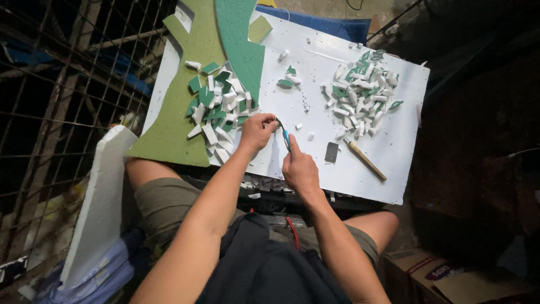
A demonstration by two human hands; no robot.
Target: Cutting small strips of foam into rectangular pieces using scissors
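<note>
A white board (388, 146) lies across my lap. My left hand (256, 132) pinches a small green-and-white foam piece (278, 121) against the board. My right hand (300, 168) grips a blue-handled knife (286, 138), its tip right beside that piece. Just left of my left hand lies a heap of uncut green-and-white foam blocks (216, 104). At the board's far right sits a pile of small trimmed foam bits (360, 93).
Large green foam sheets (194, 50) overlap the board's left side. A wooden-handled tool (365, 160) and a dark flat blade (332, 152) rest near my right hand. A metal grid fence (62, 101) stands left, a white foam slab (101, 202) leans there, cardboard boxes (444, 276) lower right.
</note>
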